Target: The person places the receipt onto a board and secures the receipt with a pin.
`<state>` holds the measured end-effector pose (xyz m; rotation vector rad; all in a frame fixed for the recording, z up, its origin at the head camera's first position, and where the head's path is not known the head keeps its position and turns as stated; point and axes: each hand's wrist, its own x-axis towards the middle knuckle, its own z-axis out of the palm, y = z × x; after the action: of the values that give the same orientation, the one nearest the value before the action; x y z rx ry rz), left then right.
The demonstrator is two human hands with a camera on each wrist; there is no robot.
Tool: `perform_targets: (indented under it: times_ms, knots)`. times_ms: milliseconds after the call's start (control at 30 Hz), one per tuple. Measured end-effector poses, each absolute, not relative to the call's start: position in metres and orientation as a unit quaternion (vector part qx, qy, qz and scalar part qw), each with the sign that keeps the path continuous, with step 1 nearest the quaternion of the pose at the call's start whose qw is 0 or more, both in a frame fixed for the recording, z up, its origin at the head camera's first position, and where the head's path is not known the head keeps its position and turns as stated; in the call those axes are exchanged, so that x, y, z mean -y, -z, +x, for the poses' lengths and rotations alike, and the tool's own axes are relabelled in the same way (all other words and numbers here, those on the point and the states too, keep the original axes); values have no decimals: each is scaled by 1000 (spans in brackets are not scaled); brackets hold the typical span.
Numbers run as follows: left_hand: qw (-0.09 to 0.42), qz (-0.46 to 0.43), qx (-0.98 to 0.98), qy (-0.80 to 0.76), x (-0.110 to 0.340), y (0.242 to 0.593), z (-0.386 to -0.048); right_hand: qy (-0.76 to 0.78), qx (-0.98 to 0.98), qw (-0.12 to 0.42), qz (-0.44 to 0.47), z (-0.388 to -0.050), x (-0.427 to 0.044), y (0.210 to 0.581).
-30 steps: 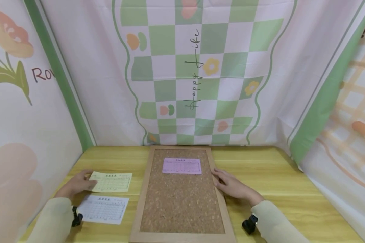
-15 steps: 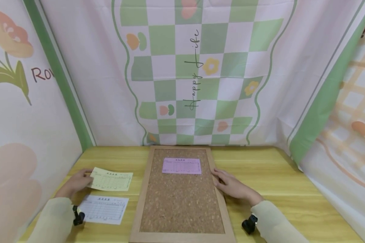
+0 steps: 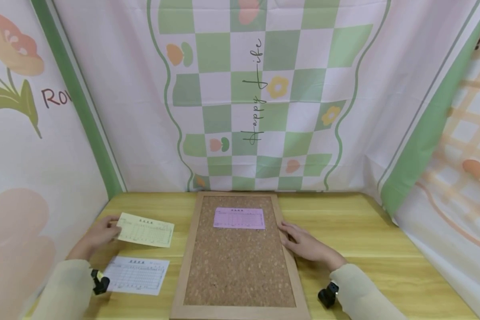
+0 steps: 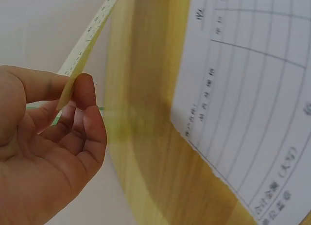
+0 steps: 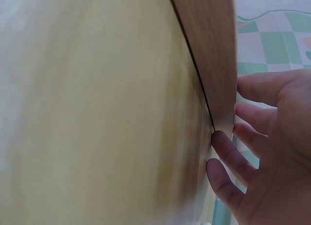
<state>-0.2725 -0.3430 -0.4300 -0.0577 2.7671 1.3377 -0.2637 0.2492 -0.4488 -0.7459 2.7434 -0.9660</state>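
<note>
Left hand [image 3: 97,235] fingers pinched the yellow slip [image 3: 146,231] near the desk's [image 3: 340,218] left edge, white slip [image 3: 138,276] frontward; corkboard [image 3: 240,266] with purple slip [image 3: 239,218] kinda hogged the middle, right hand [image 3: 307,245] fingers apart against its side.

From my head feed: yellow wood-grain surface [image 3: 344,213], grain running side to side. Directly on it, I see wood-framed corkboard [image 3: 240,271], lying flat near middle, far end at surface's far edge. Left of board, apart from it: white printed sheet [image 3: 138,276], flat, one edge ragged in my left wrist feed.
</note>
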Motion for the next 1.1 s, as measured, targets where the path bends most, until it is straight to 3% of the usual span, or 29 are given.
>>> perform_targets:
  times_ms: [467,700,1100]
  knots:
    - [32,-1,-880,-473,339,422,-271,324,-910,73,-250,-265,-249,447]
    - [7,20,-876,-483,328,424,-270,310,-915,58,-252,-267,-248,445]
    - [38,22,-856,-514,300,422,-272,303,-916,62,-254,-270,-246,443]
